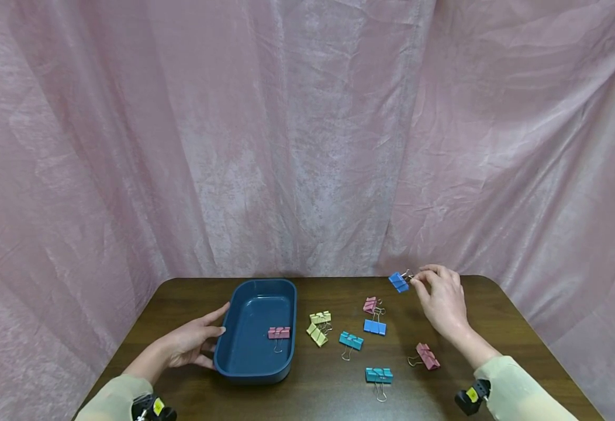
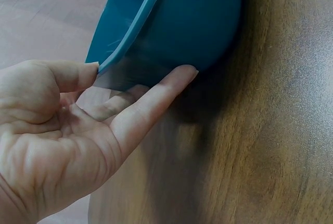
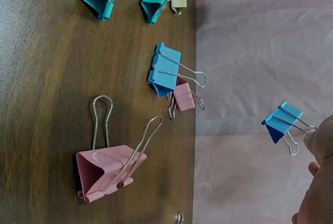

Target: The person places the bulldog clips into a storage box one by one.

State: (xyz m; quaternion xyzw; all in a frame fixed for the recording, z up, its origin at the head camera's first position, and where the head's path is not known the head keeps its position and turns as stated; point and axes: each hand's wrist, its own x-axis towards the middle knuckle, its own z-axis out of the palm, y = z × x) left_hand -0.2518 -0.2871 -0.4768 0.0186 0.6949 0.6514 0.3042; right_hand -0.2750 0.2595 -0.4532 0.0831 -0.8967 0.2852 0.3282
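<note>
My right hand point(image 1: 442, 301) pinches a blue binder clip point(image 1: 399, 282) by a wire handle, raised near the far table edge. In the right wrist view this blue clip point(image 3: 282, 122) hangs from the fingertips against the curtain. My left hand point(image 1: 192, 340) rests against the left side of a dark blue tub point(image 1: 217, 351). Its thumb is at the rim and its fingers lie straight along the outer wall, as the left wrist view shows. Inside the tub lies a pink binder clip point(image 1: 279, 332). Below my right hand is another pink clip point(image 1: 427, 356).
Between the hands lie two yellow clips point(image 1: 317, 334), two teal clips point(image 1: 351, 340), a second blue clip point(image 1: 375, 327) and a small pink clip point(image 1: 370, 304), handles sticking out. Behind the wooden table point(image 1: 328, 397) hangs a pink curtain point(image 1: 307, 146).
</note>
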